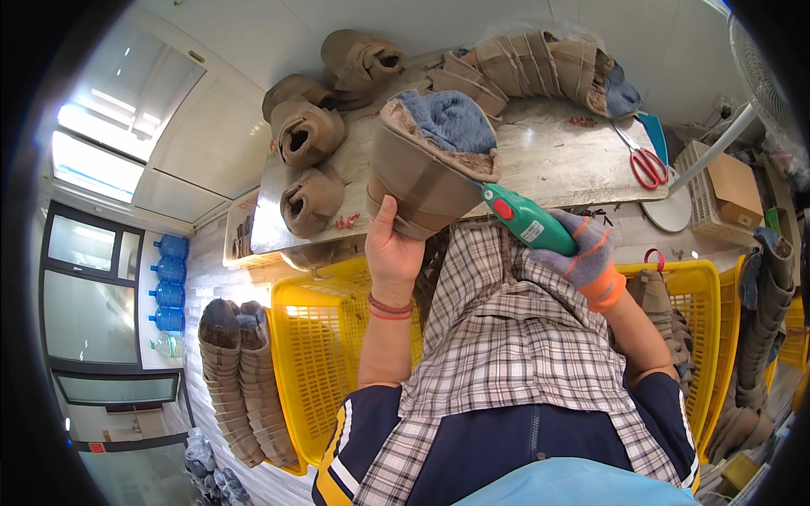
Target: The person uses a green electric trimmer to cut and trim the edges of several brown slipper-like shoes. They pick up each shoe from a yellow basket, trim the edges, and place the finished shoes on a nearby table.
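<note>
My bare left hand (393, 242) grips the lower left side of a brown boot upper (415, 179), thumb on its outer face. The upper is lifted in front of the table, and blue fleece lining (451, 120) shows in its opening. My right hand (588, 257) wears a grey-and-orange glove. Its fingers are wrapped round a green handheld power tool (533, 222) with a red button, which looks like an electric cutter. The tool's narrow tip meets the upper's right edge, below the fleece rim; whether it is cutting there I cannot tell.
On the worktable (548, 156) lie rolled brown uppers (312, 135), a nested row of uppers (527, 66) and red-handled scissors (648, 167). Yellow baskets (325, 337) stand on both sides of me. Stacked uppers (236, 371) are at the left; a fan (764, 76) stands at the right.
</note>
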`<control>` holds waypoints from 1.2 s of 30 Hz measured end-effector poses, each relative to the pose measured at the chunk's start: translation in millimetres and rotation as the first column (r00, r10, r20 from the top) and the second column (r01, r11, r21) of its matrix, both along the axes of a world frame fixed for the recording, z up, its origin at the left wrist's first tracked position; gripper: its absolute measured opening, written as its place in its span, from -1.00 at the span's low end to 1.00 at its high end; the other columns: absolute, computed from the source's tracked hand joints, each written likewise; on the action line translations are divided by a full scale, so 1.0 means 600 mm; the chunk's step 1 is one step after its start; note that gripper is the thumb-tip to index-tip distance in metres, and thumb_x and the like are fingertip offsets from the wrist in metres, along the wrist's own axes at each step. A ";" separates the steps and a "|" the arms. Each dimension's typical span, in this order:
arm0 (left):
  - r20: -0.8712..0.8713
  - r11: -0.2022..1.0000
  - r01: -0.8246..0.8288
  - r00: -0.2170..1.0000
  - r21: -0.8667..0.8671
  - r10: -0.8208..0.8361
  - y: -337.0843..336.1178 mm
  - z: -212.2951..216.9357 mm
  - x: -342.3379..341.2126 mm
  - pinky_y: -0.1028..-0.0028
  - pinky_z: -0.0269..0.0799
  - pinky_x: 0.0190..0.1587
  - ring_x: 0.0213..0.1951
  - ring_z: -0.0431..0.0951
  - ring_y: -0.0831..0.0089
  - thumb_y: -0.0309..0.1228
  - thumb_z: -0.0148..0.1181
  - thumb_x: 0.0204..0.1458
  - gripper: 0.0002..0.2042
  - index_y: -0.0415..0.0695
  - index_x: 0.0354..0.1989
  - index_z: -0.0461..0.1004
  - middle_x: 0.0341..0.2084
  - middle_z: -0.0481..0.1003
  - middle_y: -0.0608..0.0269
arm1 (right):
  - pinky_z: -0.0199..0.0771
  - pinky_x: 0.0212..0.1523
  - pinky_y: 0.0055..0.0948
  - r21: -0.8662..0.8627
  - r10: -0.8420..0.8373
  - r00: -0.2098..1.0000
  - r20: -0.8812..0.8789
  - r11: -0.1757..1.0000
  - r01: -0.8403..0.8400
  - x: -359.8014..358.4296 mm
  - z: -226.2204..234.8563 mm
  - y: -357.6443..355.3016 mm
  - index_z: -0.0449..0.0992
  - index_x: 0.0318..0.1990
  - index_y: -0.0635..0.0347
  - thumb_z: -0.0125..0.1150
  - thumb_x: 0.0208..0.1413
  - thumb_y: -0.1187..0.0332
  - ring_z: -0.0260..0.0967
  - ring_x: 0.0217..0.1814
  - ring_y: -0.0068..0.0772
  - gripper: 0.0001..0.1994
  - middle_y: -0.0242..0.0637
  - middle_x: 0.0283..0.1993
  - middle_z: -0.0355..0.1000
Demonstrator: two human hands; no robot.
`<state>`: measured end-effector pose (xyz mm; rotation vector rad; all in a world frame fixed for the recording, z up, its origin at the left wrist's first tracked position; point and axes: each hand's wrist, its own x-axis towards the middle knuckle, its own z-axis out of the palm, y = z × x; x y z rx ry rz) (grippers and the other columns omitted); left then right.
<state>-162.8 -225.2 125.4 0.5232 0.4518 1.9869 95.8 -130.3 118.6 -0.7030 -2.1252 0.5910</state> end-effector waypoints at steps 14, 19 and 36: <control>-0.685 0.973 -0.225 0.702 0.047 0.195 0.008 -0.041 0.039 0.46 0.30 0.06 0.02 0.40 0.44 -0.50 0.08 0.14 -0.62 -0.27 0.14 0.28 0.07 0.38 0.18 | 0.48 -0.38 -0.52 -0.447 -0.025 0.974 -0.225 0.891 -0.081 -0.016 0.014 -0.012 0.51 -0.12 0.31 0.46 -0.19 0.13 0.50 -0.43 -0.48 -0.48 -0.15 -0.42 0.52; -0.915 0.920 -0.379 0.330 0.096 0.231 0.014 -0.055 0.044 0.35 0.26 0.07 0.00 0.41 0.24 -0.49 0.12 0.09 -0.71 -0.27 0.00 0.40 -0.02 0.43 0.09 | 0.48 -0.39 -0.56 -0.396 -0.071 0.970 -0.234 0.918 -0.028 -0.015 0.012 -0.009 0.49 -0.11 0.34 0.45 -0.16 0.14 0.48 -0.42 -0.55 -0.48 -0.19 -0.41 0.53; -0.991 0.942 -0.305 -0.061 0.136 0.123 -0.005 -0.088 0.047 0.15 0.19 0.17 0.10 0.33 0.09 -0.58 0.13 -0.05 -0.61 -0.21 0.03 0.40 0.04 0.36 0.00 | 0.23 -0.58 -0.67 -0.694 -0.298 0.874 -0.385 0.717 -0.062 0.014 0.041 0.008 0.49 -0.20 0.32 0.34 -0.01 0.17 0.22 -0.58 -0.72 -0.62 -0.45 -0.54 0.38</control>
